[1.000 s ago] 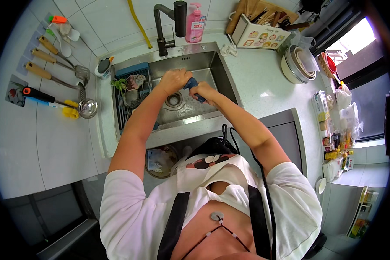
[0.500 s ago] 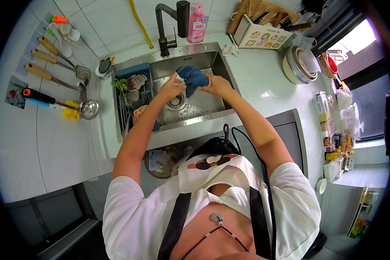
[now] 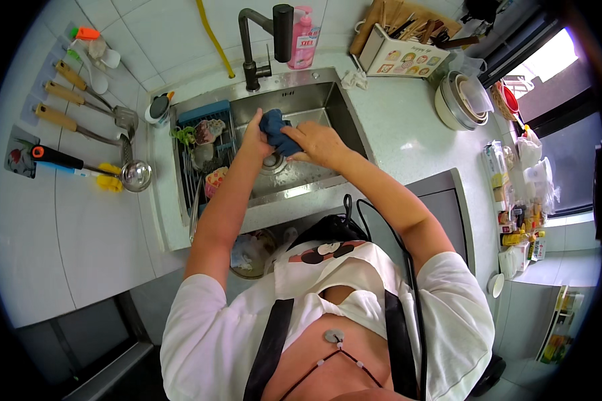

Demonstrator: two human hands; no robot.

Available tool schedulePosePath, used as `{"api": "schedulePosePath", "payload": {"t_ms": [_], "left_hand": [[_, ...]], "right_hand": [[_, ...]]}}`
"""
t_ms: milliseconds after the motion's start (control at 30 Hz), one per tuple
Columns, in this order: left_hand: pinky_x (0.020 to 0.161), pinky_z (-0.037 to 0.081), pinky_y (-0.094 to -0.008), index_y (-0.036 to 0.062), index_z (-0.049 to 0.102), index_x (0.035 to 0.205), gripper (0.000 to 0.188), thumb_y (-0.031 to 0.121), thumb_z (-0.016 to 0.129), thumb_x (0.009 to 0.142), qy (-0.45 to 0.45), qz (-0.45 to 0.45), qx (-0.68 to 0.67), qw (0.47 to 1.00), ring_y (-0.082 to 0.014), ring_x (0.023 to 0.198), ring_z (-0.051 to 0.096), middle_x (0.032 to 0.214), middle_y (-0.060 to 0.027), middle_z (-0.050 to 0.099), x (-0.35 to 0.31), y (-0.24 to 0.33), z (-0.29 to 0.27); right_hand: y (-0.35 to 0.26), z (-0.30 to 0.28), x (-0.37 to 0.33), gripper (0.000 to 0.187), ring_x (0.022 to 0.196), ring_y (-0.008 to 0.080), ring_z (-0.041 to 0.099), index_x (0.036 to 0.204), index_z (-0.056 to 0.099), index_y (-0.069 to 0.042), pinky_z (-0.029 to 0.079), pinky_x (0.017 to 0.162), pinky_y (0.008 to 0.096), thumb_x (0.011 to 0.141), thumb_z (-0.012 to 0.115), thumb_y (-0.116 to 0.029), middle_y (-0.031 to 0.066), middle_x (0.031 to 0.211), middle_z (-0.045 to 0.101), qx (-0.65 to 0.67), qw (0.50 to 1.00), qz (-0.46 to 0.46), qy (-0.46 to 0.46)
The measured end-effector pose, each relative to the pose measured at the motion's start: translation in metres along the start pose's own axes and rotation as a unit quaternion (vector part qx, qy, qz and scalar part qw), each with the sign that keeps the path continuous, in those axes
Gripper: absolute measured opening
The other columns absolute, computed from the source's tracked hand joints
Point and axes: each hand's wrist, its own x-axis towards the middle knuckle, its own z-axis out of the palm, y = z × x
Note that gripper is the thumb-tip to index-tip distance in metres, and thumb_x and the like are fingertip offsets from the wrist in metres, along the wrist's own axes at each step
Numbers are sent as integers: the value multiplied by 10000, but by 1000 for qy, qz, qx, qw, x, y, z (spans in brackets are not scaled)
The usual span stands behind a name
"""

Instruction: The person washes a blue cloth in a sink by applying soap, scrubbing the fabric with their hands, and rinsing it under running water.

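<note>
A bunched-up blue cloth (image 3: 278,131) is held between my hands above the steel sink (image 3: 308,175). My left hand (image 3: 254,137) grips its left side, with the thumb pointing up. From the right, my right hand (image 3: 314,142) presses over the cloth, its fingers closed on the lower part. Below the cloth the sink drain (image 3: 273,162) shows in part. The dark faucet (image 3: 253,70) stands behind the sink, and no water is seen running from it.
A blue-and-black drying rack (image 3: 204,110) with vegetables and utensils fills the sink's left side. Behind stands a pink pump bottle (image 3: 303,41). Stacked bowls (image 3: 458,100) and a utensil box (image 3: 406,55) sit on the right counter. A ladle (image 3: 136,175) and spatulas hang on the left wall.
The cloth has gone from spread between my hands to a tight bunch, shifting slightly left and down. My right hand has moved left, closer to my left hand.
</note>
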Motion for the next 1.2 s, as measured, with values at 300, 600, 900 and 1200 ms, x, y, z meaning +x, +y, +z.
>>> {"api": "schedulePosePath", "payload": {"t_ms": [300,600,900,1200], "left_hand": [[650,467,-381,67,505,867,243,269,590,762,128,164,-137,969,-225,713,546,810,-71,534,19,-7,27],[568,458,-314,70,518,786,189,255,553,801,89,301,-89,945,-168,628,541,735,-32,527,5,-8,49],[477,293,-256,20,475,615,431,367,449,870,127,439,323,829,-70,532,319,562,33,351,0,4,27],[601,340,-239,-28,558,796,395,338,438,886,49,510,229,828,-75,658,395,680,19,466,-25,2,85]], "right_hand": [[-1,48,-4,244,611,245,534,903,522,-88,408,579,334,828,490,-318,109,667,545,388,849,334,130],[-14,30,6,219,408,88,377,835,480,-108,295,373,228,851,458,-326,5,587,458,749,474,445,124],[27,28,-29,405,795,245,526,1070,480,-63,426,711,331,760,581,-303,114,837,543,335,903,266,38],[18,-59,-81,459,1000,275,472,999,592,-143,416,835,353,583,590,52,85,1135,488,63,960,210,176]]}}
